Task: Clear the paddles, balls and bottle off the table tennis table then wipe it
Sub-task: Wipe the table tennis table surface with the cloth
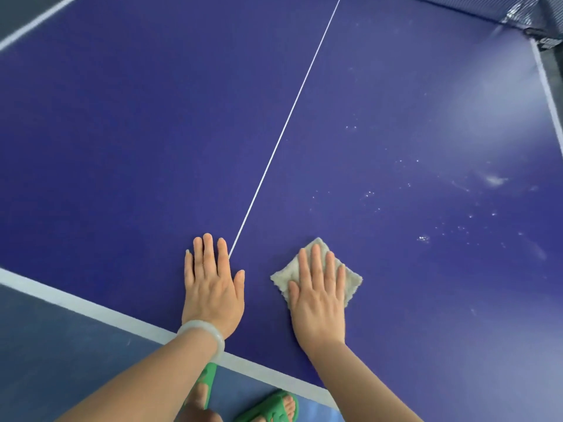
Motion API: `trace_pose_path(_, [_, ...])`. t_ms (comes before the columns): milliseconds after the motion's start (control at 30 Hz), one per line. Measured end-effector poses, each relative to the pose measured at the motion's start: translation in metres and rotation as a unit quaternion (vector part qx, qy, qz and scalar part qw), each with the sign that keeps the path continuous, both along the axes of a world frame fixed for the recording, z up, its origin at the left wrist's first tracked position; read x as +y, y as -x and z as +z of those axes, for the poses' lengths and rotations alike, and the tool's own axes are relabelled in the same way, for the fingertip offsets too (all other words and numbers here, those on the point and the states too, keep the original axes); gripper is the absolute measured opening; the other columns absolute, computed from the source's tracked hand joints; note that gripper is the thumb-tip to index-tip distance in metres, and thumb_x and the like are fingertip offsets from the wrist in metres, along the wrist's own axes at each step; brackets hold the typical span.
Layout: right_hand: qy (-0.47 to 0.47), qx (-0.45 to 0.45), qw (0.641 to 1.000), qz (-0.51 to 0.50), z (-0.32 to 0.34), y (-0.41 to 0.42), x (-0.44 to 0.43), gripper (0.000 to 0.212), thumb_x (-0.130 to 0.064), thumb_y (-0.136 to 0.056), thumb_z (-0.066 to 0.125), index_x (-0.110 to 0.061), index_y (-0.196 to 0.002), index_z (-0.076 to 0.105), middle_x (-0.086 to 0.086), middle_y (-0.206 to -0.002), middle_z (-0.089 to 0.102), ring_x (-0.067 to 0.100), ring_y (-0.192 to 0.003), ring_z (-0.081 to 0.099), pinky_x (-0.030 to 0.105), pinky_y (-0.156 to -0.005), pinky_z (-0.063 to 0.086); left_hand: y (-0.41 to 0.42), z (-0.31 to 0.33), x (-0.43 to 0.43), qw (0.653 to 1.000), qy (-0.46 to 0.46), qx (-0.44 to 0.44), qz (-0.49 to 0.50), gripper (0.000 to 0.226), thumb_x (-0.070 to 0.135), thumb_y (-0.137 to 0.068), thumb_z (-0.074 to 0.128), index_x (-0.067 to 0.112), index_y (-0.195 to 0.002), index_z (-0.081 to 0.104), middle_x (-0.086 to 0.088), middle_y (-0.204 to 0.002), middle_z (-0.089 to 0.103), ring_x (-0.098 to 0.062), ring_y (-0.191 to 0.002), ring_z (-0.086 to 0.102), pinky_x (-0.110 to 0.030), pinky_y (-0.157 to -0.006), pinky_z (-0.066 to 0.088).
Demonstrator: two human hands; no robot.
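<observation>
As left hand (211, 287) rests, right hand (316, 290) presses cloth (352, 281)

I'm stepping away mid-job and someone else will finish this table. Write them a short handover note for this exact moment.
Left hand: open, flat on the table beside the centre line.
Right hand: open, pressing the cloth flat on the table.
Done: no paddles, balls or bottle in view.
To do: wipe the white specks and smears right of the line, out toward the net.
</observation>
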State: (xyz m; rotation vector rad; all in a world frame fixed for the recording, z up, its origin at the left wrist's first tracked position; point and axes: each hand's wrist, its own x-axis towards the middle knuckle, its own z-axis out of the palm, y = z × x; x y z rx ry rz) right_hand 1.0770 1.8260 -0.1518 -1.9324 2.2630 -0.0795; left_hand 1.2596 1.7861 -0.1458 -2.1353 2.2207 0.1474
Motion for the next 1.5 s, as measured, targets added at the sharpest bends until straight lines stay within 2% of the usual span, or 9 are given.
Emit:
trace_pose_path(133, [-0.016, 0.003, 0.99, 0.142, 0.002, -0.001, -0.066, 0.058, -0.041, -0.103, 0.013, -0.022, -0.158, 0.01, 0.001, -0.165, 0.004, 0.029, -0.152, -0.001, 0.05, -0.122, 0.006, 0.0, 0.0, -0.001, 1.0, 0.0, 0.002, 0.006, 0.066, 0.043, -0.1, 0.016, 0.004, -0.154, 0.019, -0.019, -0.161, 0.014, -0.035, -0.15, 0.009, -0.052, -0.121, 0.015])
trace_pose_path(333, [-0.025, -0.009, 0.987, -0.159, 0.002, 0.075, -0.067, 0.057, -0.037, -0.105, 0.019, -0.02, -0.157, 0.002, 0.004, -0.165, -0.003, 0.029, -0.152, -0.002, 0.05, -0.121, 0.001, -0.001, -0.001, -0.002, 1.0, -0.016, 0.002, 0.007, 0.066, 0.044, -0.1, 0.009, 0.007, -0.155, 0.018, -0.018, -0.161, 0.015, -0.035, -0.15, 0.01, -0.052, -0.12, 0.017])
trace_pose_path(500, [-0.02, -0.002, 1.0, -0.007, 0.0, 0.0, -0.042, 0.058, -0.04, -0.102, 0.01, -0.018, -0.156, 0.005, 0.006, -0.164, 0.0, 0.031, -0.152, -0.001, 0.051, -0.122, 0.002, 0.001, 0.002, -0.002, 1.0, -0.018, 0.003, 0.005, 0.072, 0.046, -0.096, 0.009, 0.005, -0.154, 0.02, -0.019, -0.161, 0.015, -0.036, -0.15, 0.01, -0.052, -0.12, 0.017])
trace_pose_path(733, [-0.026, 0.004, 0.979, 0.201, 0.002, -0.016, -0.155, 0.058, -0.041, -0.104, 0.015, -0.021, -0.158, 0.008, 0.002, -0.165, 0.003, 0.031, -0.151, 0.0, 0.05, -0.122, 0.001, 0.0, -0.001, -0.003, 1.0, -0.019, -0.009, 0.006, 0.071, 0.048, -0.097, 0.008, 0.006, -0.154, 0.016, -0.019, -0.161, 0.012, -0.035, -0.15, 0.008, -0.051, -0.121, 0.016])
trace_pose_path(867, [-0.019, 0.004, 1.0, 0.003, 0.001, 0.077, -0.166, 0.057, -0.039, -0.104, 0.02, -0.024, -0.158, 0.008, 0.001, -0.165, -0.001, 0.029, -0.151, 0.0, 0.049, -0.122, 0.0, -0.001, 0.0, -0.002, 1.0, -0.024, -0.007, 0.003, 0.072, 0.049, -0.097, 0.007, 0.007, -0.154, 0.018, -0.019, -0.161, 0.015, -0.036, -0.149, 0.011, -0.052, -0.12, 0.017])
trace_pose_path(1033, [-0.058, -0.009, 0.964, -0.259, 0.008, 0.113, -0.122, 0.059, -0.039, -0.105, 0.017, -0.018, -0.158, 0.003, 0.006, -0.165, -0.006, 0.032, -0.151, -0.004, 0.054, -0.12, -0.002, -0.001, 0.001, -0.001, 1.0, -0.026, -0.006, 0.001, 0.072, 0.048, -0.096, 0.009, 0.006, -0.154, 0.021, -0.02, -0.16, 0.017, -0.037, -0.149, 0.013, -0.053, -0.12, 0.016])
trace_pose_path(1133, [-0.031, -0.008, 0.972, -0.233, 0.005, 0.039, -0.11, 0.06, -0.039, -0.105, 0.016, -0.017, -0.158, -0.002, 0.008, -0.165, -0.009, 0.034, -0.151, -0.007, 0.054, -0.12, -0.004, 0.0, 0.002, -0.001, 1.0, -0.027, 0.0, 0.001, 0.072, 0.047, -0.096, 0.013, 0.004, -0.152, 0.024, -0.021, -0.159, 0.019, -0.038, -0.149, 0.014, -0.054, -0.12, 0.018])
trace_pose_path(1333, [-0.014, -0.031, 0.997, 0.063, 0.0, -0.021, -0.058, 0.059, -0.043, -0.102, 0.014, -0.024, -0.158, 0.01, 0.0, -0.165, 0.0, 0.026, -0.152, -0.006, 0.049, -0.123, 0.001, -0.001, -0.001, -0.002, 1.0, -0.01, 0.016, -0.012, 0.071, 0.043, -0.096, 0.019, -0.001, -0.151, 0.026, -0.025, -0.158, 0.02, -0.04, -0.148, 0.015, -0.054, -0.119, 0.015])
trace_pose_path(1500, [-0.018, 0.008, 0.983, -0.182, -0.001, 0.081, 0.006, 0.056, -0.038, -0.104, 0.023, -0.023, -0.157, 0.014, 0.0, -0.165, 0.003, 0.027, -0.152, 0.002, 0.047, -0.122, 0.004, 0.0, 0.0, -0.002, 0.999, -0.023, 0.026, -0.014, 0.071, 0.043, -0.095, 0.023, -0.002, -0.15, 0.027, -0.026, -0.157, 0.021, -0.042, -0.147, 0.015, -0.056, -0.119, 0.015])
